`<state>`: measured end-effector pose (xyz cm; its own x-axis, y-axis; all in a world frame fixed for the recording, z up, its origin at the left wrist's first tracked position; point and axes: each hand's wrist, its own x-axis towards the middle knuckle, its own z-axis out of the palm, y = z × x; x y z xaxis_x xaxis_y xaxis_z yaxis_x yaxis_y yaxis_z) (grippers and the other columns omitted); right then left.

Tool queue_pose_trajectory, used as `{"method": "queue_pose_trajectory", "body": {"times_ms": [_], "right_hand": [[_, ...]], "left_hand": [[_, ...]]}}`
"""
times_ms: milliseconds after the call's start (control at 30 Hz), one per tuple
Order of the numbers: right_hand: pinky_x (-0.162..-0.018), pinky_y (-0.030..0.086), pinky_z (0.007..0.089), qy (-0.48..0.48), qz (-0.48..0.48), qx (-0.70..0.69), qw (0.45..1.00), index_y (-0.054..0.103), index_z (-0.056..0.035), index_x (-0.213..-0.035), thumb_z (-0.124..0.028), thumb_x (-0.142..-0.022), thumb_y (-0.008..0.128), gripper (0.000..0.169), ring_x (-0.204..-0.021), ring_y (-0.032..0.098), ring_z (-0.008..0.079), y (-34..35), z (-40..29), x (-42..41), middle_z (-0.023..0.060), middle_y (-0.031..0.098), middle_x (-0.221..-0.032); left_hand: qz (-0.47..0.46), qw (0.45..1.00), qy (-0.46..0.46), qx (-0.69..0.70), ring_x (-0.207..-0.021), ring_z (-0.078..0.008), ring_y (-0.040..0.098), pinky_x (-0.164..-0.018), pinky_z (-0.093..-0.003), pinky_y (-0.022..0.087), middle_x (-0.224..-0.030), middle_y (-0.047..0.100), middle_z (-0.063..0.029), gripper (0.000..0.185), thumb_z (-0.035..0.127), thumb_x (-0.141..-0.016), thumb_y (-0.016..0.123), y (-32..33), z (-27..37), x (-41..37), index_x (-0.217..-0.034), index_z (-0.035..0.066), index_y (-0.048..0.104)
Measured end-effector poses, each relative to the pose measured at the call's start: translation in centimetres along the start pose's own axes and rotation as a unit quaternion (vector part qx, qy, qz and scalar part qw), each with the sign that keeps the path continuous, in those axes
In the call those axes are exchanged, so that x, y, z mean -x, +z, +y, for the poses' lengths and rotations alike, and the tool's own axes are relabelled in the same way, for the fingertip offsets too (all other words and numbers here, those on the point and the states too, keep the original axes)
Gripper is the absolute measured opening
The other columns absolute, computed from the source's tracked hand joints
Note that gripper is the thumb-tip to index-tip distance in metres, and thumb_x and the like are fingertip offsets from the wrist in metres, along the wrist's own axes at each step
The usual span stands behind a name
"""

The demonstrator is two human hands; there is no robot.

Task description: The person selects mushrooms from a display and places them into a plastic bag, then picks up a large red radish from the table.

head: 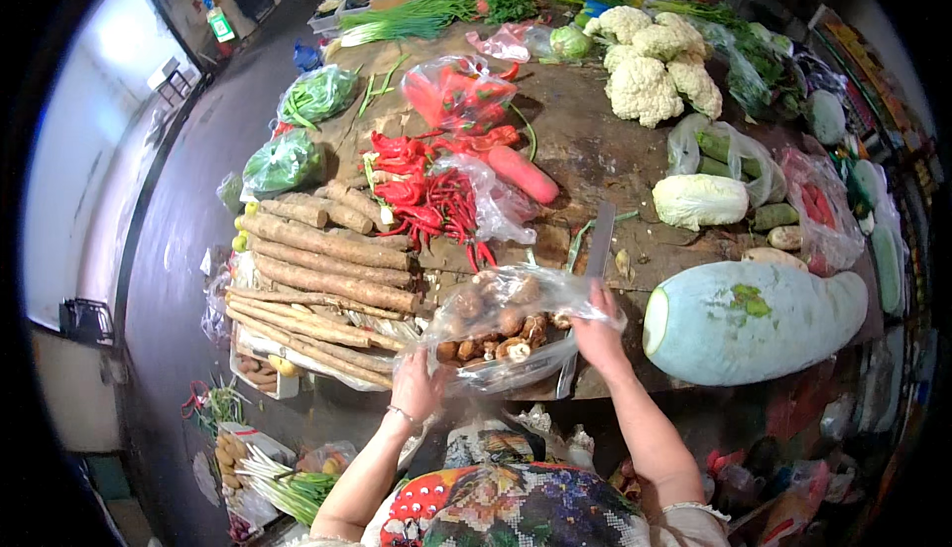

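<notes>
Brown mushrooms [513,324], seemingly shiitake, lie heaped at the table's near edge, partly covered by a clear plastic bag [476,316]. My left hand [420,383] grips the bag's near left side, beside the tips of thin pale roots [312,324]. On the far right side of the bag, my right hand [597,333] holds its edge. A flat grey metal strip [601,238] runs beyond my right hand, and part of it is hidden behind the hand and bag. Whether the mushrooms sit inside the bag or in a container under it, I cannot tell.
Thick brown roots [335,264] are stacked to the left. Red chillies [446,197] lie beyond the mushrooms. A large cut winter melon [751,324] rests right of my right hand, below a napa cabbage [700,201]. Cauliflowers [643,89] and spring onions [409,20] are farther back.
</notes>
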<state>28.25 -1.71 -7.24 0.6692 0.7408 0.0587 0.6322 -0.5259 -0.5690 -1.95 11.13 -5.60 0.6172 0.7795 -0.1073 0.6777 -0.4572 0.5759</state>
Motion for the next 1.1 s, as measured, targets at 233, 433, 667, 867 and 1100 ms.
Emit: {"method": "queue_pose_trajectory", "body": {"times_ms": [233, 433, 667, 867, 1100], "right_hand": [[-0.075, 0.051, 0.0381, 0.066, -0.161, -0.076, 0.982, 0.054, -0.0029, -0.134, -0.020, -0.090, 0.068, 0.049, -0.078, 0.067, 0.0290, 5.0, 1.3, -6.2, 0.0158, 0.069, -0.099], [-0.085, 0.050, 0.0391, -0.212, -0.122, 0.079, 0.966, 0.072, -0.0080, -0.104, -0.026, -0.092, 0.065, 0.023, -0.085, 0.062, 0.0271, 1.4, -2.8, -5.8, 0.0098, 0.065, -0.099], [-0.070, 0.050, 0.0305, 0.207, -0.378, -0.477, 0.766, 0.064, -0.0042, -0.105, -0.026, -0.103, 0.053, 0.025, -0.076, 0.058, 0.0113, 0.7, -5.6, -11.7, 0.0009, 0.064, -0.089], [-0.069, 0.052, 0.0321, 0.179, -0.365, -0.417, 0.813, 0.069, -0.0021, -0.099, -0.010, -0.088, 0.071, 0.014, -0.073, 0.063, 0.0153, 5.1, -3.1, -17.4, 0.0020, 0.068, -0.085], [-0.047, 0.046, 0.0290, 0.152, -0.466, -0.281, 0.825, 0.072, -0.0057, -0.089, -0.014, -0.087, 0.063, 0.012, -0.058, 0.063, 0.0112, 2.3, -3.8, -25.5, 0.0055, 0.070, -0.076]], "left_hand": [[0.032, 0.943, -0.228, 0.240, -0.069, -0.0186, 0.067, -0.063, -0.0312, 0.053, -0.081, 0.072, -0.0124, 0.035, 0.016, -0.086, 0.072, 5.4, -2.7, -2.4, -0.114, -0.004, 0.064], [0.053, 0.898, -0.263, 0.348, -0.068, -0.0095, 0.061, -0.060, -0.0251, 0.049, -0.076, 0.069, -0.0027, 0.012, 0.007, -0.086, 0.071, 4.1, -0.2, -0.9, -0.091, -0.003, 0.070], [0.074, 0.699, -0.207, 0.681, -0.079, -0.0115, 0.061, -0.073, -0.0255, 0.048, -0.089, 0.068, -0.0014, 0.005, 0.009, -0.094, 0.065, 1.7, 3.6, 1.9, -0.095, 0.004, 0.066], [0.107, 0.588, -0.299, 0.744, -0.077, -0.0148, 0.063, -0.070, -0.0321, 0.053, -0.085, 0.066, -0.0020, 0.005, 0.011, -0.097, 0.061, 5.5, 0.3, 3.5, -0.099, 0.006, 0.062], [0.101, 0.798, -0.301, 0.511, -0.061, -0.0132, 0.059, -0.051, -0.0314, 0.051, -0.076, 0.059, -0.0013, 0.007, 0.010, -0.094, 0.062, 5.1, -1.0, 2.8, -0.096, 0.003, 0.060]]}}
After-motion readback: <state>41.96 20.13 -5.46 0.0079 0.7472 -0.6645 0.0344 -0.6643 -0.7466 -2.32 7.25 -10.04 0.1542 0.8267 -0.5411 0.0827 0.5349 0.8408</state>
